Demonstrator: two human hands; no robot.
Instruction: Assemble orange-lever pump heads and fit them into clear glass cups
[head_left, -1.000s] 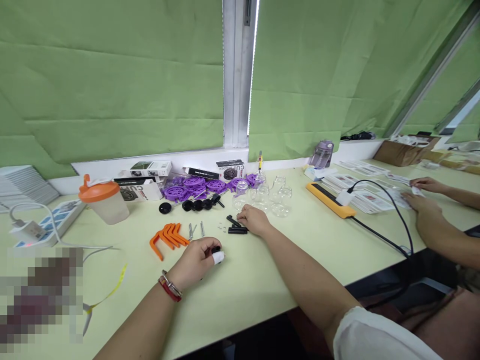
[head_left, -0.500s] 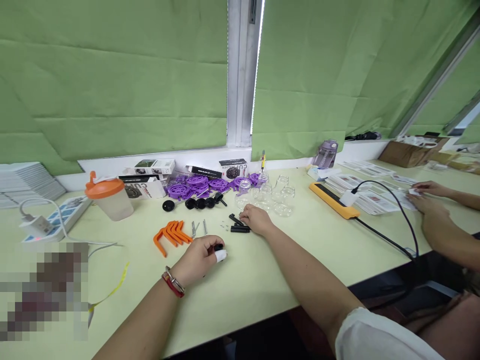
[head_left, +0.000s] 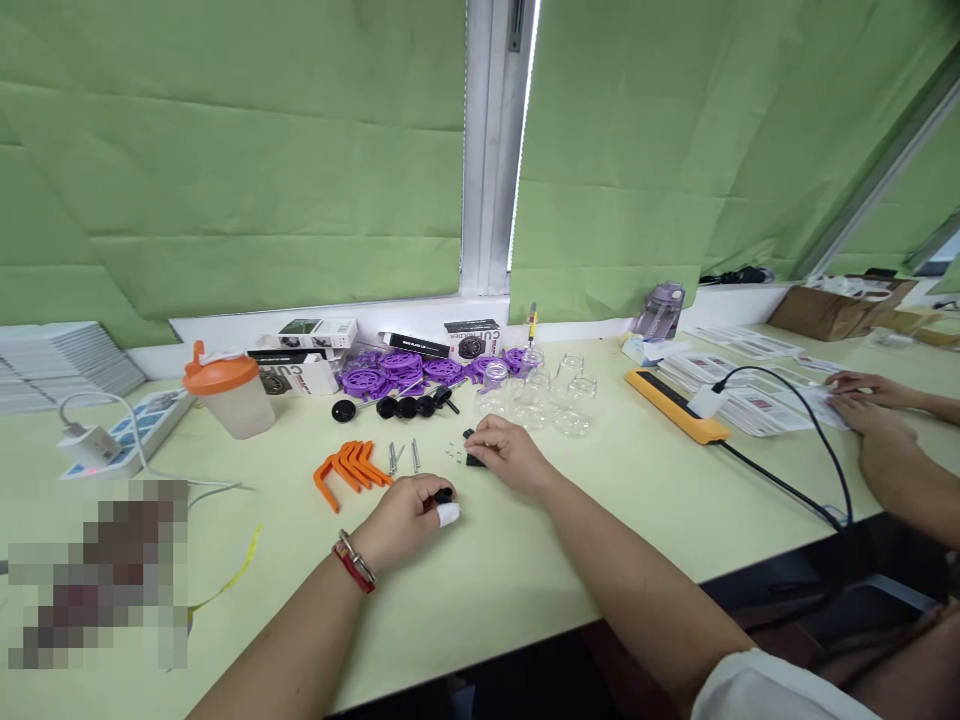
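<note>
Presently, left hand [head_left: 407,518] curled round small black part [head_left: 444,495]; right hand [head_left: 511,455] half-closed at black pieces [head_left: 473,461], grip indeterminable.

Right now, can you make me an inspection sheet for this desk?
Surface: pale yellow-green tabletop.
Job's things: small black rounded piece, short black pieces.
Clutter: orange bent rods, purple plastic pieces, clear rounded jars, translucent orange-lidded bottle.
Hands: left hand pinches the rounded piece; right hand is at the short pieces, grip unclear.
Cables: thin white cable left, thick black cord right.
Surroundings: green window blinds behind; another person's hands on the right.
</note>
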